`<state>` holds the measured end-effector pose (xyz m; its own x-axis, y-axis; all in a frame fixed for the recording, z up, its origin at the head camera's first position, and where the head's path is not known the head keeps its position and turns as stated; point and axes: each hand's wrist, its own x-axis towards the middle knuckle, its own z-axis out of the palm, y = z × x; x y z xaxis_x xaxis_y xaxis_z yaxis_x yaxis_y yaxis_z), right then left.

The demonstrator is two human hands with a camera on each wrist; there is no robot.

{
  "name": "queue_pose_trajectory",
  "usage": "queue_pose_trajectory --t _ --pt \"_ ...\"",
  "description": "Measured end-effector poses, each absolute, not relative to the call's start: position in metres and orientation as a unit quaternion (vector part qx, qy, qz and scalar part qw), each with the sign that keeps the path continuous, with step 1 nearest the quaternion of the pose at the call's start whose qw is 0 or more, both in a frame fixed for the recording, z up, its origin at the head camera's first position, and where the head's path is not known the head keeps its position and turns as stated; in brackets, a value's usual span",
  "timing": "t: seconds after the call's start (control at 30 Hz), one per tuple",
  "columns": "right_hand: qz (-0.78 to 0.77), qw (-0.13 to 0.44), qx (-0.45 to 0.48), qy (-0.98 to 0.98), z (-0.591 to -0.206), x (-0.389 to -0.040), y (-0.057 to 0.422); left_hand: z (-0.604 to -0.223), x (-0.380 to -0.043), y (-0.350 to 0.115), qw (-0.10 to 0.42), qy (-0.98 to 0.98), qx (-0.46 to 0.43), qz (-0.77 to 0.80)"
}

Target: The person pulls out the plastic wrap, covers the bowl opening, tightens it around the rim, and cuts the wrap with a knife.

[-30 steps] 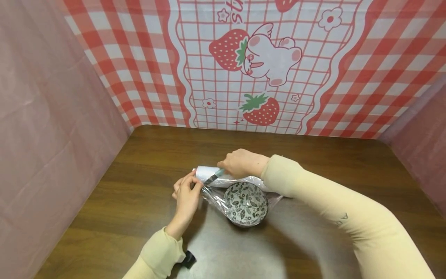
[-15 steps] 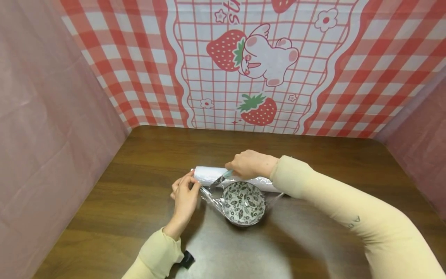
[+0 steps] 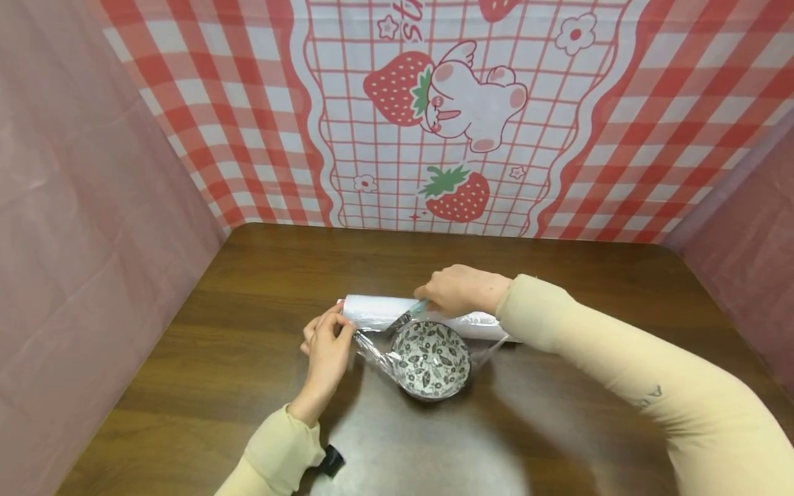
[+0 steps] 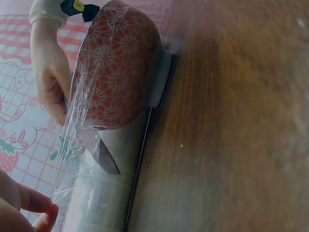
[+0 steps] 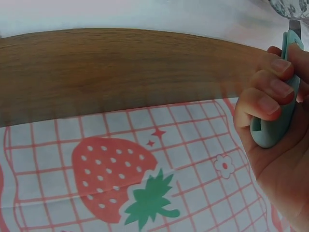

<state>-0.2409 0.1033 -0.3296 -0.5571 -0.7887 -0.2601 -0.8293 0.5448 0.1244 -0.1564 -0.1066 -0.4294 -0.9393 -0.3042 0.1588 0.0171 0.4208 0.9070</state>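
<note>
A patterned bowl (image 3: 431, 362) stands on the table with clear cling film (image 3: 375, 353) stretched over it; its reddish outside shows in the left wrist view. Behind it lies the roll of cling film (image 3: 372, 312). My left hand (image 3: 327, 350) pinches the film's edge between thumb and finger, left of the bowl by the roll's end. Curled round a teal handle, my right hand (image 3: 462, 289) holds a knife (image 5: 273, 125) above the roll. The knife's pointed blade (image 4: 102, 153) is at the film between roll and bowl, angled toward the left hand.
The wooden table (image 3: 236, 331) reaches back to a red-and-white checked cloth (image 3: 260, 110) with strawberries. Pink cloth (image 3: 93, 241) hangs on the left side, and more at the right. A black strap end (image 3: 332, 461) hangs by the left wrist.
My right hand and the knife have moved to the right along the roll, from near my left hand to the bowl's far rim. My left hand stays nearly in place, still pinching the film.
</note>
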Motion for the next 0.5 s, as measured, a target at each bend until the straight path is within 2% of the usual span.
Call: queue_pose_trajectory --t 0.5 --pt "0.112 0.127 -0.444 0.88 -0.326 -0.241 0.126 -0.433 -0.157 -0.108 0.152 -0.834 0.076 -0.524"
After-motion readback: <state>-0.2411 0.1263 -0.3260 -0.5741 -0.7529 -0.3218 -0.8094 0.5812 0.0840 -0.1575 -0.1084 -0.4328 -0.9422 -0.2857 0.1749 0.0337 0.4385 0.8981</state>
